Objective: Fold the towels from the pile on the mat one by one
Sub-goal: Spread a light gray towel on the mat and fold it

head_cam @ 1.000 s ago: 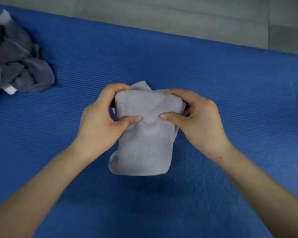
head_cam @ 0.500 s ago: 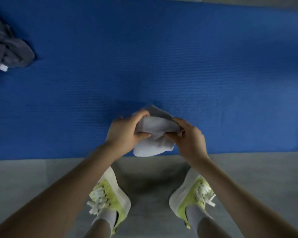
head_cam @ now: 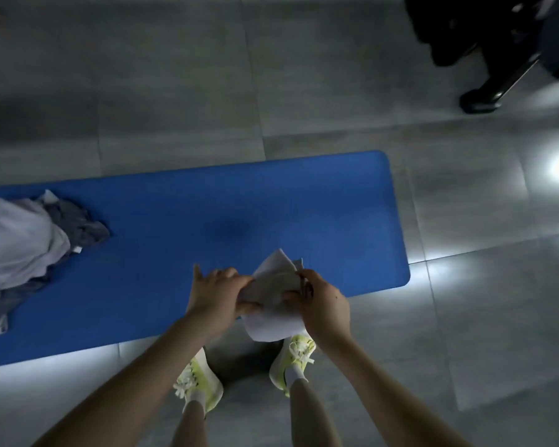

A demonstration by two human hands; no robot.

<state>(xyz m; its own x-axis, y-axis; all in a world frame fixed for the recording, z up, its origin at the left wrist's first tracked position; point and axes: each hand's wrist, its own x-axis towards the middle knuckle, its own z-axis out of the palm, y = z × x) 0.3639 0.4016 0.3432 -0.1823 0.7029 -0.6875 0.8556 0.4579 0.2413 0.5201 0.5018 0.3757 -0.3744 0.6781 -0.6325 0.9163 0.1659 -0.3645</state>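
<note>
The left hand (head_cam: 218, 291) and right hand (head_cam: 325, 304) hold a closed grip on the part-folded towel (head_cam: 273, 325) above the mat (head_cam: 207, 217) edge; slackening could let layers slide apart.

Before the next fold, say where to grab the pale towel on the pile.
Probably pinch the pale towel at its bunched right edge, coming from above the bare mat to its right: it drapes over the grey towels there, so it should lift free.
</note>
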